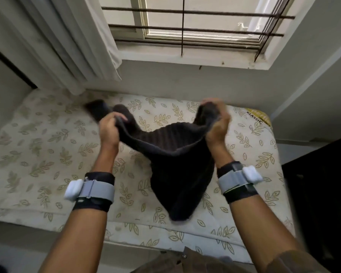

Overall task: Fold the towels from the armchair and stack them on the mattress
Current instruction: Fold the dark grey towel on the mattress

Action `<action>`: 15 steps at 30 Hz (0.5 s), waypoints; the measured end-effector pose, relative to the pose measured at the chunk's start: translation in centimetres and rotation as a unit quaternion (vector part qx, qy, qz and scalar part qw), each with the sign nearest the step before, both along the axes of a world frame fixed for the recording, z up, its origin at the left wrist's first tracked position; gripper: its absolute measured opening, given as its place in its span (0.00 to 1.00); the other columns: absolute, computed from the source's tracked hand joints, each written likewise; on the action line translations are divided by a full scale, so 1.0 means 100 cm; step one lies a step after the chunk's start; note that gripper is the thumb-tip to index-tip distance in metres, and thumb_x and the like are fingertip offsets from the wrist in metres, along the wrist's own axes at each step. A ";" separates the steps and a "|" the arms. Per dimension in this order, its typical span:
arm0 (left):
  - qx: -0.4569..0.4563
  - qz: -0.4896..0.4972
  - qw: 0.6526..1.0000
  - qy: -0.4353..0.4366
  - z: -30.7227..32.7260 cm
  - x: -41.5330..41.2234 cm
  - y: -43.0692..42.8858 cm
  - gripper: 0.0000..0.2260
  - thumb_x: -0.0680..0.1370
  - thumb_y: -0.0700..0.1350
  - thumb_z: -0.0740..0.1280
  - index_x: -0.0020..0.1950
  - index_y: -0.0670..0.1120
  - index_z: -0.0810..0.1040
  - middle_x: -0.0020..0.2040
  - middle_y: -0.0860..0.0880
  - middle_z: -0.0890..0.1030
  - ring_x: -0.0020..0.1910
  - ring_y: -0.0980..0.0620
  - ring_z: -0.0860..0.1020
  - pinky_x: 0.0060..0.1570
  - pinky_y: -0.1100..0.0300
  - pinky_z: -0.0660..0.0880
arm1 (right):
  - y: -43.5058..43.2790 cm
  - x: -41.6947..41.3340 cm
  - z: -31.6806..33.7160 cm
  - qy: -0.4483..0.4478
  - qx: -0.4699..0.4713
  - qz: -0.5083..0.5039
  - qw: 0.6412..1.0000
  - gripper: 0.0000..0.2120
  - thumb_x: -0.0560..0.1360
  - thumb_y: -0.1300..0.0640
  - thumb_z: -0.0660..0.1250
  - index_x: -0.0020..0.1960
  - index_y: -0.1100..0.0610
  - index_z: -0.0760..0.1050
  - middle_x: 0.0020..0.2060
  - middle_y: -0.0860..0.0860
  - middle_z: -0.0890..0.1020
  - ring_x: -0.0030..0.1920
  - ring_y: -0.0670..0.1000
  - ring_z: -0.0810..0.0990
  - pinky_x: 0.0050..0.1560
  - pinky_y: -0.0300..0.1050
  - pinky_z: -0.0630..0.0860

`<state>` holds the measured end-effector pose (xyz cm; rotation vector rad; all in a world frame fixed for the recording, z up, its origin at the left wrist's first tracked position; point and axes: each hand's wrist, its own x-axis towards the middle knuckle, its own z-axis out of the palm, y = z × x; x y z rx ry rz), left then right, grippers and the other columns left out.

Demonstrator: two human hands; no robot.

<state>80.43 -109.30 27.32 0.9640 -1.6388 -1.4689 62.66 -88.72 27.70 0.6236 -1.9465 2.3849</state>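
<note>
**Bare mattress beneath a barred window**

Cream mattress (pixel 47 146) printed with tan leaf sprigs, no sheet, pushed against the wall under the window and beside a hanging curtain. Yellow corner label at far right, reading "KLASSIC". Near edge showing a quilted side panel. Dark ribbed towel (pixel 177 174) drooping over the middle; contact with the fabric below unclear.

One towel (pixel 171 160), two hands, one mattress (pixel 47 138)
</note>
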 end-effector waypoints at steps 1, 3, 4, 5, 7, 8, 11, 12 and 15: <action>-0.029 -0.053 0.997 -0.042 -0.003 -0.007 0.007 0.14 0.71 0.36 0.55 0.32 0.45 0.76 0.36 0.47 0.79 0.37 0.55 0.76 0.45 0.64 0.73 | -0.015 0.019 0.002 0.086 0.063 0.062 0.992 0.03 0.71 0.70 0.69 0.44 0.64 0.80 0.41 0.57 0.81 0.44 0.48 0.79 0.48 0.40 0.75; -0.052 -0.128 0.977 -0.163 -0.028 -0.015 0.025 0.13 0.66 0.40 0.57 0.30 0.48 0.80 0.33 0.47 0.81 0.35 0.51 0.78 0.39 0.62 0.73 | -0.030 0.055 -0.024 0.137 0.170 0.192 0.957 0.14 0.68 0.74 0.68 0.39 0.56 0.81 0.36 0.52 0.83 0.39 0.50 0.82 0.43 0.45 0.77; -0.051 -0.160 0.958 -0.232 -0.050 -0.013 0.036 0.13 0.64 0.42 0.57 0.31 0.48 0.82 0.32 0.47 0.82 0.35 0.49 0.79 0.37 0.62 0.74 | -0.030 0.074 -0.047 0.104 0.218 0.258 0.936 0.14 0.67 0.71 0.65 0.36 0.53 0.81 0.33 0.51 0.83 0.36 0.52 0.82 0.41 0.48 0.78; -0.048 -0.188 0.933 -0.302 -0.075 -0.006 0.048 0.14 0.64 0.44 0.57 0.32 0.47 0.83 0.33 0.47 0.83 0.37 0.47 0.80 0.38 0.61 0.75 | -0.025 0.091 -0.073 0.073 0.271 0.307 0.909 0.11 0.67 0.66 0.63 0.34 0.52 0.79 0.32 0.51 0.83 0.35 0.53 0.82 0.40 0.50 0.78; -0.002 -0.231 0.882 -0.411 -0.132 0.018 0.075 0.14 0.67 0.45 0.59 0.33 0.47 0.84 0.36 0.45 0.84 0.41 0.44 0.82 0.44 0.56 0.78 | 0.003 0.122 -0.134 -0.002 0.395 0.378 0.838 0.09 0.67 0.59 0.60 0.33 0.57 0.79 0.31 0.51 0.83 0.33 0.51 0.81 0.40 0.51 0.79; 0.048 -0.238 0.865 -0.439 -0.158 0.034 0.088 0.13 0.69 0.43 0.61 0.31 0.48 0.83 0.36 0.45 0.85 0.41 0.44 0.82 0.45 0.54 0.79 | 0.023 0.135 -0.161 -0.044 0.450 0.409 0.793 0.10 0.67 0.58 0.60 0.35 0.58 0.80 0.31 0.50 0.83 0.33 0.49 0.81 0.41 0.50 0.79; 0.184 -0.218 0.836 -0.469 -0.221 0.076 0.120 0.14 0.73 0.38 0.66 0.29 0.48 0.82 0.37 0.43 0.85 0.38 0.43 0.83 0.47 0.49 0.81 | 0.081 0.159 -0.221 -0.134 0.556 0.492 0.656 0.12 0.65 0.56 0.62 0.40 0.56 0.83 0.36 0.49 0.84 0.41 0.52 0.84 0.45 0.45 0.79; 0.200 -0.217 0.831 -0.471 -0.237 0.086 0.125 0.13 0.73 0.39 0.66 0.30 0.49 0.82 0.38 0.42 0.85 0.40 0.43 0.83 0.48 0.49 0.81 | 0.092 0.161 -0.233 -0.146 0.571 0.510 0.626 0.13 0.64 0.55 0.62 0.41 0.55 0.84 0.38 0.50 0.86 0.44 0.53 0.84 0.46 0.46 0.80; 0.168 -0.253 0.820 -0.485 -0.271 0.099 0.133 0.09 0.73 0.44 0.66 0.34 0.54 0.82 0.43 0.50 0.85 0.46 0.48 0.82 0.50 0.56 0.79 | 0.100 0.152 -0.255 -0.203 0.579 0.567 0.550 0.19 0.62 0.60 0.63 0.49 0.54 0.84 0.45 0.51 0.86 0.48 0.52 0.84 0.48 0.44 0.80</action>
